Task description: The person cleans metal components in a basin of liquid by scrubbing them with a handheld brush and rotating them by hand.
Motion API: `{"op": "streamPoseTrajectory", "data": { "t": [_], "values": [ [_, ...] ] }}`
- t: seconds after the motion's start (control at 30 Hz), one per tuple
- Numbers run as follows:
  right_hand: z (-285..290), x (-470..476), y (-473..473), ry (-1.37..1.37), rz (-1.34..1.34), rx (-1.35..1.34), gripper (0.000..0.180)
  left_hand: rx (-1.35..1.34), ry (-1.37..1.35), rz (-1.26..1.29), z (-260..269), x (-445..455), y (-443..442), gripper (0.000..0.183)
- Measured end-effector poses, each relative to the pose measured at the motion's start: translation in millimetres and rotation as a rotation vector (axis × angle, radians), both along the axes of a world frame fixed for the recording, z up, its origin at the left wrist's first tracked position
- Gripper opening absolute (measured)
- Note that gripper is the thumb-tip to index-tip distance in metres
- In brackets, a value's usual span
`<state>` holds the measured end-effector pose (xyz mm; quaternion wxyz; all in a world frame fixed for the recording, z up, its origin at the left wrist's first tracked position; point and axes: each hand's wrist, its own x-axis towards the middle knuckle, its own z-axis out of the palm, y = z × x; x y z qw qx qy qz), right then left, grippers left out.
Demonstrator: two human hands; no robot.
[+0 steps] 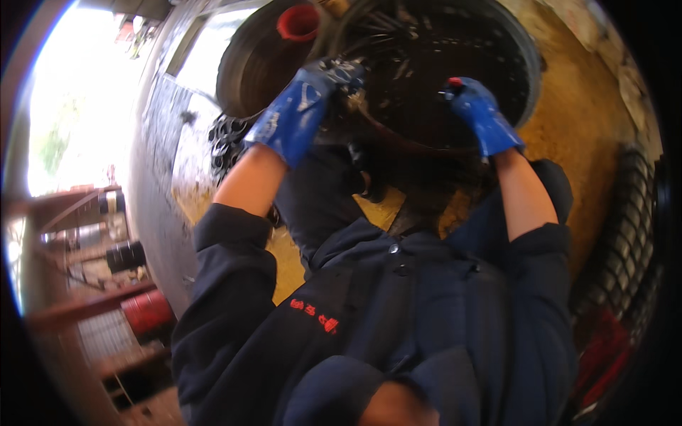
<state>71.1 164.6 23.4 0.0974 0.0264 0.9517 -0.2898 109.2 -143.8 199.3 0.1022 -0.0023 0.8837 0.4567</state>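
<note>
My left hand (309, 98), in a wet blue rubber glove, is closed around a dark, shiny metal part (349, 74) at the near left rim of a large round tub (533, 69). Blur and the glove hide the part's exact shape. Over the tub's right side, my right hand (477, 104), in a matching glove, grips a small tool with a red and black handle (454, 82); its working end cannot be made out. Dark liquid (426, 101) lies in the tub, and several slender metal pieces (381, 24) show at its far left.
A second round tub (234, 69) adjoins on the left, with a red cup-like container (298, 23) at it. Black rings (226, 144) lie heaped below. A treaded tyre (620, 234) stands at right, a red object (602, 354) near it. Left, a rack bears drums (146, 311).
</note>
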Motion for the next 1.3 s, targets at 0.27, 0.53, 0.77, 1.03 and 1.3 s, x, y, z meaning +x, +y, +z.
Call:
{"op": "streamPoseTrajectory", "data": {
  "t": [0.27,0.53,0.77,1.03,1.3],
  "values": [
    [-3,9,-9,0.007,0.061,-0.01,0.032,-0.601,-0.014,0.479,63,27,-242,0.055],
    [1,14,-18,-0.03,0.119,0.004,0.029,-1.156,-0.132,0.583,-1,129,-461,0.051],
    [10,22,-11,0.038,0.085,-0.101,0.032,-0.965,0.002,0.527,-54,91,-462,0.037],
    [43,23,-17,-0.195,-0.021,0.164,0.031,-0.355,0.172,0.012,-87,-40,-209,0.022],
    [50,16,1,-0.455,0.087,0.172,0.034,-0.53,-0.01,-0.426,-99,-131,86,0.074]
  ]
}}
